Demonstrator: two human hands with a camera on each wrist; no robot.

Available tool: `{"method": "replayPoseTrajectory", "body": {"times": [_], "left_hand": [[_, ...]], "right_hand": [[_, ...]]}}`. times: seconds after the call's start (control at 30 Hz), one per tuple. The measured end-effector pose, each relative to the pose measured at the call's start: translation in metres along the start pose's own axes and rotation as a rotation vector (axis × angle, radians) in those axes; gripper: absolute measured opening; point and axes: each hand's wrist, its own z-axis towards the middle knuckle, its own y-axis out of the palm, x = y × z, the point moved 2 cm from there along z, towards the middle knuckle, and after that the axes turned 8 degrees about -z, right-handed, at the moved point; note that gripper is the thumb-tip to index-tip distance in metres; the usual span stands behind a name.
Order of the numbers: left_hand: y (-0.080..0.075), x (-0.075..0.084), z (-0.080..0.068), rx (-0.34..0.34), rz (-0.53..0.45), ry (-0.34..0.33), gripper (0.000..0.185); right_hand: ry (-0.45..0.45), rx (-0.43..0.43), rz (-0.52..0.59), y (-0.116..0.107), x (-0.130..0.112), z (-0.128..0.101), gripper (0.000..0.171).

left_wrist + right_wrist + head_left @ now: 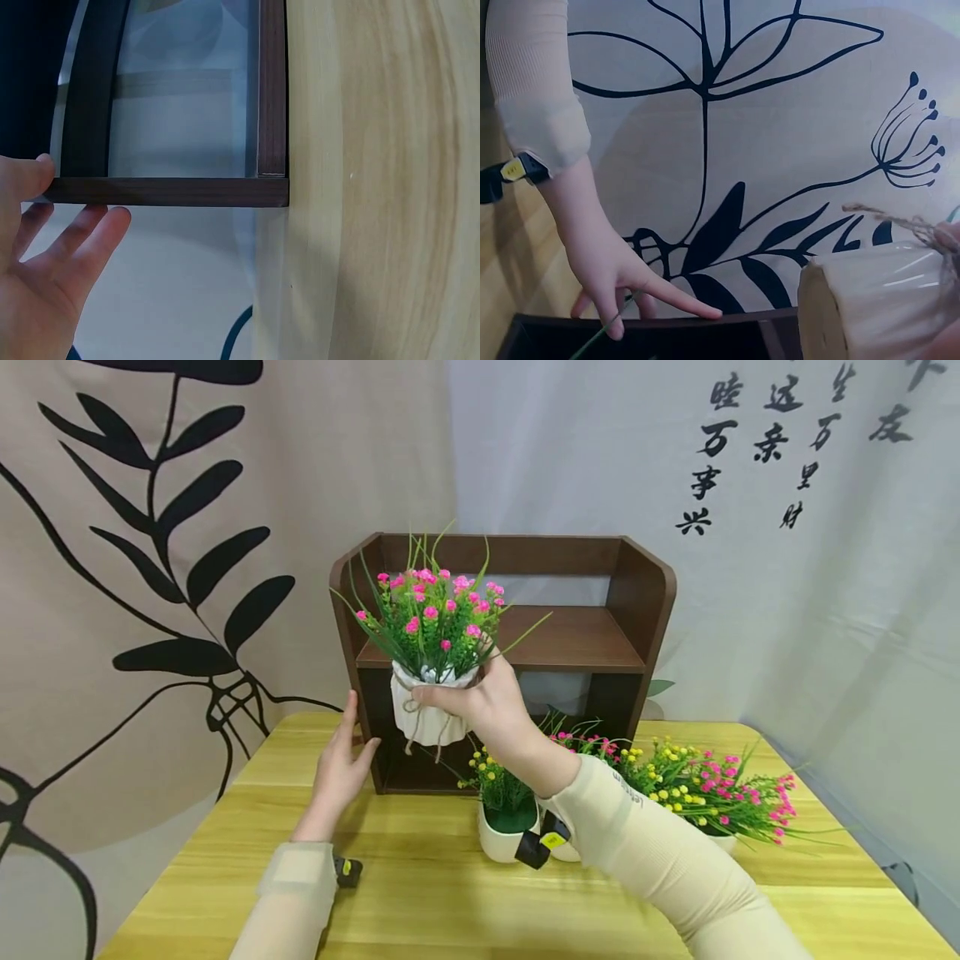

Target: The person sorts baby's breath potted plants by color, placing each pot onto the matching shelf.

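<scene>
My right hand (495, 702) grips a white pot (427, 714) of pink artificial flowers (438, 602), thumb on the near side. Twine is tied round this pot, which hangs in front of the left part of a dark brown shelf unit (570, 639). In the right wrist view the pot (885, 300) lies sideways at the lower right. My left hand (337, 777) is at the unit's left side panel (165, 192), its fingers mostly straight. Thumb and fingers lie on opposite sides of that panel in the left wrist view.
On the wooden table (420, 902), a white pot with yellow flowers (506, 839) stands before the unit. More yellow and pink flowers (735, 785) are to the right, partly behind my right arm. A printed curtain (300, 460) hangs behind the table.
</scene>
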Motion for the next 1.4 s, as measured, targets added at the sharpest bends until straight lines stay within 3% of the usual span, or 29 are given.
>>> {"method": "replayPoseTrajectory", "body": {"times": [0.37,0.73,1.1,1.4], "left_hand": [[-0.004,-0.002,0.001,0.014,0.008,0.013,0.089],[-0.005,-0.001,0.0,0.02,0.01,0.014,0.09],[-0.004,0.0,0.0,0.006,0.004,0.0,0.09],[0.002,-0.004,-0.001,0.035,0.01,0.074,0.092]], "right_hand": [[0.033,0.014,-0.098,-0.011,-0.012,0.009,0.058],[0.134,0.062,-0.092,-0.018,-0.013,0.021,0.056],[0.163,0.079,-0.053,-0.026,-0.018,0.04,0.058],[0.175,0.069,0.043,-0.028,-0.023,0.058,0.059]]}}
